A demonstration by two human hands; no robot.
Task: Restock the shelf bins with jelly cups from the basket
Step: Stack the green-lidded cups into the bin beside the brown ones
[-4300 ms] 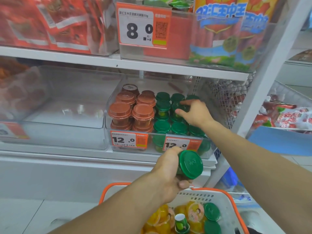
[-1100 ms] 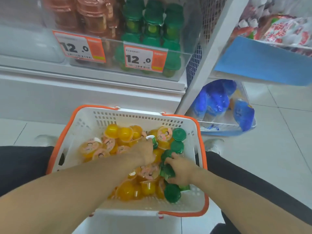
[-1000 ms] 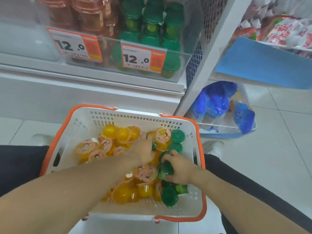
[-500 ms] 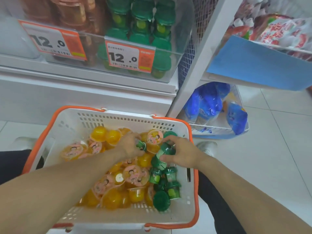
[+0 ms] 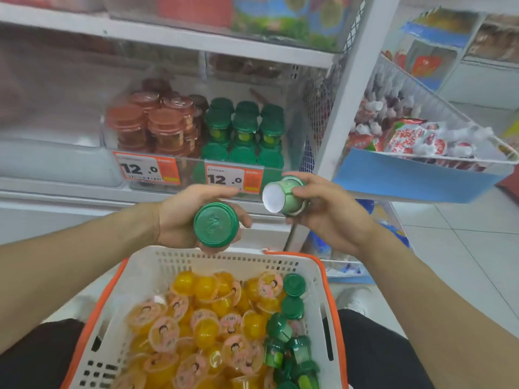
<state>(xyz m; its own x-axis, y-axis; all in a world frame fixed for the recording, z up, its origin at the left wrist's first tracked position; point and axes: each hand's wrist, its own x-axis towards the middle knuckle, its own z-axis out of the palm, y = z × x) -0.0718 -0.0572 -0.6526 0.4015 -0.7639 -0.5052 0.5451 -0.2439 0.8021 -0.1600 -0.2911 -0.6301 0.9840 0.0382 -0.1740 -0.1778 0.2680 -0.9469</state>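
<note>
While raised above basket (image 5: 157, 265), hands (image 5: 182, 217) gripping cups (image 5: 215, 224).

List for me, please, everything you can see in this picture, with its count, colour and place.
green-lidded jelly cups in hands: two, one per hand
green-lidded cups in bin: stacked, count unclear, right part of clear shelf bin
brown-lidded cups: stacked, count unclear, left part of bin
price tags: two, orange and white, bin front
basket: one, white with orange rim, below the hands
yellow jelly cups: many, in basket
loose green-lidded cups: several, basket's right side
blue-fronted wire rack: one, right, holding snack packets
left hand: grips a cup
right hand: grips a cup
</note>
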